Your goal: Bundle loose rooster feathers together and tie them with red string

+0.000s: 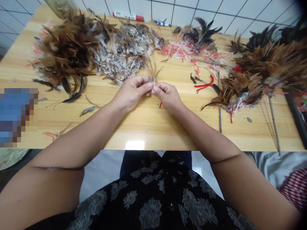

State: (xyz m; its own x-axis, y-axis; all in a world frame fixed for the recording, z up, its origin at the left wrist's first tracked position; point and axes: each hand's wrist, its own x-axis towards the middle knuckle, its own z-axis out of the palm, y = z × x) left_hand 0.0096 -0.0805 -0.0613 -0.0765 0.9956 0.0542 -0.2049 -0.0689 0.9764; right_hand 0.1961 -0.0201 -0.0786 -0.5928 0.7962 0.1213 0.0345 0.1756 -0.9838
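Observation:
Both hands meet over the middle of the table, pinching the base of a small bunch of brown feathers whose tips fan upward. My left hand has its thumb and fingertips closed on the quill ends. From the other side my right hand pinches the same spot, its fingertips touching those of the left. Just beyond the left hand lies a pile of grey, fluffy feathers. A heap of long brown and black feathers spreads farther left. Whether a thread is between the fingers I cannot tell.
Feather dusters with thin sticks lie at the right. Red and white plastic strands are strewn at the back, near red string. A red-capped marker rests by the tiled wall. A blurred blue object sits on the left edge.

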